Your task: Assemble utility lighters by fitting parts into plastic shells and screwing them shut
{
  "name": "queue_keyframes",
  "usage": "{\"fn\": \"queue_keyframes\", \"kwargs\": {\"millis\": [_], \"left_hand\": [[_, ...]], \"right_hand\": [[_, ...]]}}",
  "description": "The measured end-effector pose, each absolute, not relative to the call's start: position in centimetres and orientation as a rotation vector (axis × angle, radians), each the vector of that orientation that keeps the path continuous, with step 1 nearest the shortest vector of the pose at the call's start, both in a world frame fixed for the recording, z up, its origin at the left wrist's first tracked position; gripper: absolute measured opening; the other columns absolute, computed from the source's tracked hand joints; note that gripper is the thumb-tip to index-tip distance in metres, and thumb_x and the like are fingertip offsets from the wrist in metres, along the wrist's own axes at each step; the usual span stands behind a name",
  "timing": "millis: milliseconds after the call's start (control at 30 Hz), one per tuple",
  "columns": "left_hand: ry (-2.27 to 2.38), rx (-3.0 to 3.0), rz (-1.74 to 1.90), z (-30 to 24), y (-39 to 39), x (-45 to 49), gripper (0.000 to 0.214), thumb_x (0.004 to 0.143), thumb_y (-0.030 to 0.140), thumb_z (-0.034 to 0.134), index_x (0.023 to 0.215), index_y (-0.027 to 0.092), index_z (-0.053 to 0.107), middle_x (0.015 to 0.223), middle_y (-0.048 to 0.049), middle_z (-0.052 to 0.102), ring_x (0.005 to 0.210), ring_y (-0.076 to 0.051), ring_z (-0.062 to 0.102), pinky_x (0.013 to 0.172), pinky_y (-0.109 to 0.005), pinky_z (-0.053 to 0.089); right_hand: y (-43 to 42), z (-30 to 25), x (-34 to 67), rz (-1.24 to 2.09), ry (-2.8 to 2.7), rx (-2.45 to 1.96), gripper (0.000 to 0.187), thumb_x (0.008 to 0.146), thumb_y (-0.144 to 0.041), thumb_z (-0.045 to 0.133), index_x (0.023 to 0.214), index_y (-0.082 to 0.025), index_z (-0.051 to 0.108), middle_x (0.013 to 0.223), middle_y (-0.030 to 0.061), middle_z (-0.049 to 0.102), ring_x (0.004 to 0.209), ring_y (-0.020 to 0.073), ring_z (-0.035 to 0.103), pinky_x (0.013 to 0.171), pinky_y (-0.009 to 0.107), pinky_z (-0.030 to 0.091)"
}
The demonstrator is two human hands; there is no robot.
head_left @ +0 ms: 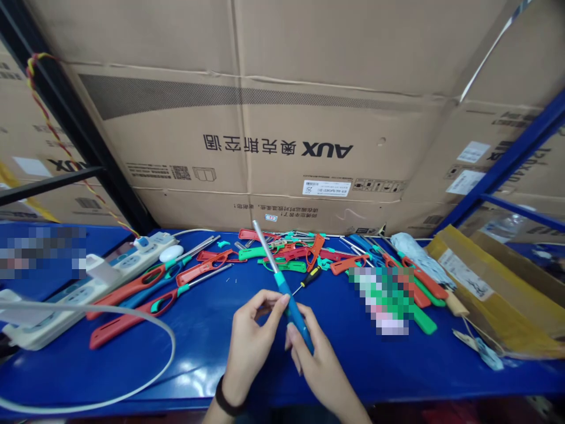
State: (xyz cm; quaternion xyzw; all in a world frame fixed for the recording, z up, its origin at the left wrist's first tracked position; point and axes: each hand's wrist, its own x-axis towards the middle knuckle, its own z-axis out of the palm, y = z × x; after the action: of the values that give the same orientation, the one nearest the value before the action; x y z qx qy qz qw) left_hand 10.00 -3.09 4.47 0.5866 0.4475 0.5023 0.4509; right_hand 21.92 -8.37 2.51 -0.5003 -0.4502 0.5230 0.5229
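Both my hands hold one long-nosed lighter (282, 285) with a blue handle and a metal tube that points up and away from me. My left hand (251, 344) pinches the handle near its upper end, thumb and fingers closed on it. My right hand (315, 359) wraps the lower part of the handle from the right. Just beyond the lighter lies a small screwdriver (308, 280) with a black and yellow handle on the blue table (212, 330).
Several red, green and blue lighters (163, 277) lie scattered across the back of the table. A white power strip (88, 282) and a white cable (132, 377) sit at the left. A cardboard piece (494, 288) lies at right. Large cardboard boxes (282, 129) stand behind.
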Motion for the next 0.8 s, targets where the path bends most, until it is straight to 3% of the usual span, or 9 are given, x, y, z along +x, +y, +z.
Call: {"fn": "queue_keyframes", "kwargs": {"millis": [133, 233, 367, 500, 633, 733, 800], "left_hand": [[1.095, 1.55, 1.317, 4.5, -3.6, 9.6, 0.023, 0.084, 0.037, 0.059, 0.082, 0.017, 0.07, 0.082, -0.0057, 0.07, 0.08, -0.02, 0.066, 0.077, -0.025, 0.053], [1.169, 1.528, 1.416, 4.4, -3.8, 9.0, 0.024, 0.085, 0.037, 0.058, 0.077, 0.017, 0.068, 0.078, -0.0051, 0.069, 0.074, -0.018, 0.065, 0.073, -0.023, 0.052], [1.265, 1.468, 1.509, 4.3, -4.1, 8.5, 0.031, 0.084, 0.043, 0.057, 0.071, 0.016, 0.066, 0.071, -0.0046, 0.067, 0.067, -0.018, 0.062, 0.067, -0.023, 0.052], [1.318, 1.461, 1.536, 4.6, -4.3, 8.1, 0.036, 0.085, 0.045, 0.054, 0.068, 0.016, 0.066, 0.067, -0.004, 0.065, 0.063, -0.017, 0.061, 0.063, -0.022, 0.052], [1.333, 1.459, 1.561, 4.7, -4.2, 7.7, 0.038, 0.085, 0.047, 0.053, 0.068, 0.016, 0.066, 0.066, -0.0033, 0.065, 0.062, -0.016, 0.061, 0.061, -0.02, 0.051], [1.343, 1.417, 1.545, 4.4, -4.1, 7.6, 0.04, 0.084, 0.05, 0.054, 0.067, 0.016, 0.065, 0.066, -0.004, 0.066, 0.061, -0.016, 0.061, 0.061, -0.021, 0.051], [1.34, 1.408, 1.52, 3.9, -4.0, 7.7, 0.04, 0.084, 0.05, 0.054, 0.068, 0.015, 0.066, 0.066, -0.0044, 0.066, 0.061, -0.017, 0.06, 0.061, -0.021, 0.051]], "right_hand": [[-8.0, 2.8, 21.9, 1.632, -0.673, -0.849, 0.05, 0.085, -0.061, 0.047, 0.122, -0.027, 0.042, 0.063, -0.0083, 0.045, 0.035, 0.003, 0.024, 0.031, 0.014, 0.021], [-8.2, 4.0, 22.4, 1.623, -0.533, -0.685, 0.044, 0.086, -0.061, 0.047, 0.117, -0.03, 0.043, 0.061, -0.0089, 0.043, 0.036, 0.0033, 0.017, 0.029, 0.013, 0.016], [-8.7, 4.7, 22.0, 1.252, -0.543, -0.603, 0.04, 0.083, -0.067, 0.043, 0.102, -0.033, 0.045, 0.055, -0.0109, 0.036, 0.034, 0.0044, 0.019, 0.032, 0.014, 0.022], [-8.4, 4.4, 21.0, 1.498, -0.665, -0.746, 0.041, 0.083, -0.063, 0.05, 0.106, -0.029, 0.045, 0.057, -0.0097, 0.044, 0.034, 0.0033, 0.022, 0.032, 0.014, 0.019], [-7.3, 4.2, 21.8, 1.273, -0.468, -0.658, 0.046, 0.081, -0.069, 0.043, 0.084, -0.024, 0.049, 0.054, -0.0099, 0.035, 0.035, 0.0031, 0.017, 0.032, 0.015, 0.019], [-6.5, 2.9, 22.6, 1.609, -0.48, -0.769, 0.054, 0.081, -0.069, 0.045, 0.059, -0.02, 0.041, 0.044, -0.0108, 0.025, 0.033, 0.0022, 0.013, 0.03, 0.015, 0.011], [-6.4, 1.7, 22.7, 1.689, -0.427, -0.73, 0.055, 0.082, -0.068, 0.044, 0.057, -0.019, 0.041, 0.044, -0.0107, 0.025, 0.033, 0.0017, 0.013, 0.03, 0.015, 0.011]]}}
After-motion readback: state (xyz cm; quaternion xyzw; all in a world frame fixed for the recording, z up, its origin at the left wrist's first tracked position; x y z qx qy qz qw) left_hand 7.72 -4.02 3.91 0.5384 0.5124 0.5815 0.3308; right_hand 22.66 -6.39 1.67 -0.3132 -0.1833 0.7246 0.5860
